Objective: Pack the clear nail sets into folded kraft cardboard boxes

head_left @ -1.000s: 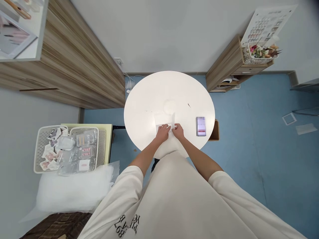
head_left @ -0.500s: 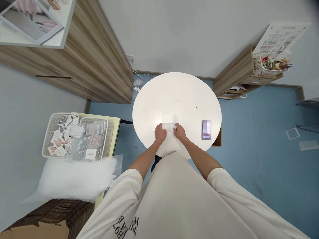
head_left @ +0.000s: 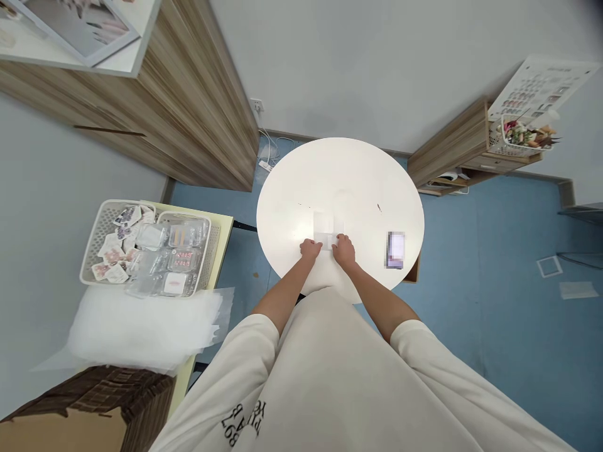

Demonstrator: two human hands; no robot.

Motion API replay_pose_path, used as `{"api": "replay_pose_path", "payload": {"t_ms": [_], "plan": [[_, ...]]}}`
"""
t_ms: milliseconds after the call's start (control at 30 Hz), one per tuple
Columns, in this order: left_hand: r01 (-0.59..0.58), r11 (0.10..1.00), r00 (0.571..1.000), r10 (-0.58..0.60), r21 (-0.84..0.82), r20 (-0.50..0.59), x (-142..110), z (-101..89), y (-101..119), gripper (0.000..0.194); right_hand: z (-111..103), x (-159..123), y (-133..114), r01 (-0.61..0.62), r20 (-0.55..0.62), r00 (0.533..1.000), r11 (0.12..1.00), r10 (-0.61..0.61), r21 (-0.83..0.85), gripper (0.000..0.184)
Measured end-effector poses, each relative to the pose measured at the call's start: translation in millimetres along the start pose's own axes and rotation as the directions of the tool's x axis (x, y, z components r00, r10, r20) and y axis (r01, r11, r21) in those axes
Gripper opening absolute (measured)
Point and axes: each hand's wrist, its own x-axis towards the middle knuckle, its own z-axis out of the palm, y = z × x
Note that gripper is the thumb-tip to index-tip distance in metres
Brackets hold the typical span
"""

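Note:
On a white round table [head_left: 292, 182] lies a thin, translucent white sheet [head_left: 323, 221] that looks folded over at its near end. My left hand [head_left: 309, 249] is closed at the near left edge of the sheet, fingers bent inward. At the near right edge, my right hand [head_left: 344, 250] has its thumb and fingers pinched on it. The pale sheet blends into the tabletop, so its outline and anything inside the fold are hard to make out.
A phone [head_left: 396, 250], pixelated, lies on the table's right. Left, a side table holds a white basket [head_left: 98, 243] of clear boxes and cards, beside a stack of translucent sheets [head_left: 146, 326]. Wooden cabinets [head_left: 202, 107] stand at left and right.
My left hand has shifted its grip, its fingers drawn in closer along the near edge of the sheet. The whole view has tilted slightly.

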Motion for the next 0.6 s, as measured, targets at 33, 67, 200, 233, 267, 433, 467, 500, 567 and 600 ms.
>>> {"api": "replay_pose_path", "payload": {"t_ms": [33, 67, 200, 233, 267, 433, 467, 500, 567, 600], "plan": [[0.032, 0.998, 0.999, -0.032, -0.05, 0.005, -0.5, -0.2, 1.9, 0.028, 0.3, 0.4, 0.3, 0.002, -0.007, 1.0, 1.0, -0.002, -0.006, 0.033], [0.065, 0.993, 0.998, -0.064, -0.098, 0.014, -1.1, -0.7, 3.7, 0.032, 0.5, 0.9, 0.6, 0.001, -0.009, 1.0, 1.0, -0.001, -0.007, 0.033], [0.11, 0.982, 0.993, -0.102, -0.152, 0.058, -3.2, -2.4, 10.9, 0.039, 0.3, 2.4, 2.2, -0.011, 0.003, 1.0, 1.0, 0.011, 0.002, 0.033], [0.081, 0.987, 0.995, -0.073, -0.137, 0.063, -3.6, -2.1, 12.7, 0.037, 0.3, 2.7, 2.7, -0.012, 0.005, 1.0, 1.0, 0.012, 0.006, 0.033], [0.041, 0.992, 0.997, -0.034, -0.12, 0.065, -4.0, -1.4, 14.5, 0.033, 0.3, 3.0, 3.3, -0.012, 0.006, 1.0, 1.0, 0.012, 0.011, 0.033], [-0.128, 0.99, 0.986, 0.134, -0.065, 0.096, -8.0, 10.0, 24.7, 0.02, 3.6, 4.0, 7.6, -0.011, -0.005, 1.0, 0.997, 0.011, 0.072, 0.033], [-0.135, 0.989, 0.984, 0.141, -0.064, 0.104, -9.1, 13.5, 26.9, 0.02, 4.6, 4.1, 9.1, -0.011, -0.01, 1.0, 0.996, 0.012, 0.09, 0.032], [-0.136, 0.989, 0.984, 0.142, -0.066, 0.111, -10.1, 17.0, 29.1, 0.021, 5.5, 4.2, 11.0, -0.009, -0.013, 1.0, 0.994, 0.01, 0.11, 0.033], [-0.129, 0.989, 0.983, 0.137, -0.07, 0.121, -11.3, 23.8, 33.3, 0.021, 7.2, 4.4, 16.2, 0.004, -0.011, 1.0, 0.987, -0.002, 0.161, 0.034], [-0.125, 0.99, 0.984, 0.132, -0.068, 0.122, -11.6, 26.9, 35.2, 0.02, 7.8, 4.5, 19.6, 0.017, -0.007, 1.0, 0.981, -0.016, 0.196, 0.036]]}}
